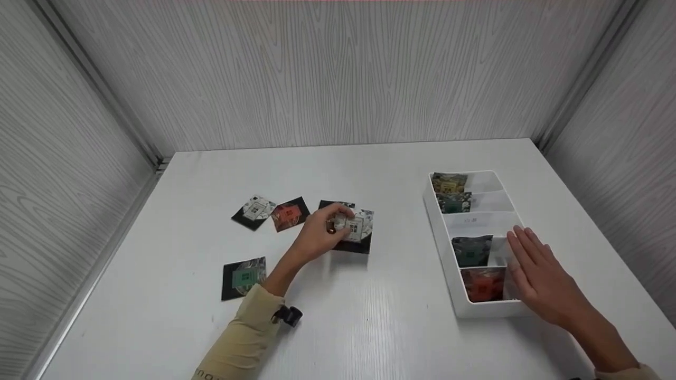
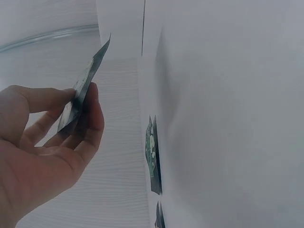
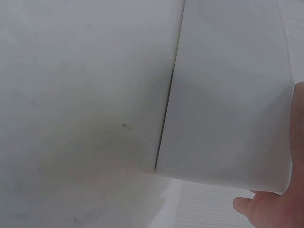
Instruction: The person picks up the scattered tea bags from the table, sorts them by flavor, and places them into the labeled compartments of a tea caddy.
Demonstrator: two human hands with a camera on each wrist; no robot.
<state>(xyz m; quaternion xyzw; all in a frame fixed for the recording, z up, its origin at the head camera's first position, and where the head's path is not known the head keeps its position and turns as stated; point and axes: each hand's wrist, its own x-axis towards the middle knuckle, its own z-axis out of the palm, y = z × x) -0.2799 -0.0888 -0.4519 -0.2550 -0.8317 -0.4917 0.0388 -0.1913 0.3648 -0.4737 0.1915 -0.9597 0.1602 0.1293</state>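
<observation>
My left hand [image 1: 323,230] pinches a black sachet with a white label [image 1: 355,226] between thumb and fingers. In the left wrist view this sachet [image 2: 84,90] is tilted and raised off the table. Behind it, partly hidden by the hand, another dark sachet [image 1: 338,203] lies on the table. My right hand [image 1: 546,277] rests with straight fingers along the right rim of a white divided box [image 1: 446,264]. From the right wrist view, the box's plain side wall [image 3: 223,104] shows beside that hand.
The box holds a yellow sachet [image 1: 449,183], two green ones [image 1: 454,202] [image 1: 472,251] and a red one [image 1: 483,285] in separate compartments. On the table's left lie a white-labelled sachet [image 1: 254,212], a red-labelled sachet [image 1: 290,214] and a green-labelled sachet [image 1: 244,278]. Panels enclose the table [image 1: 369,327].
</observation>
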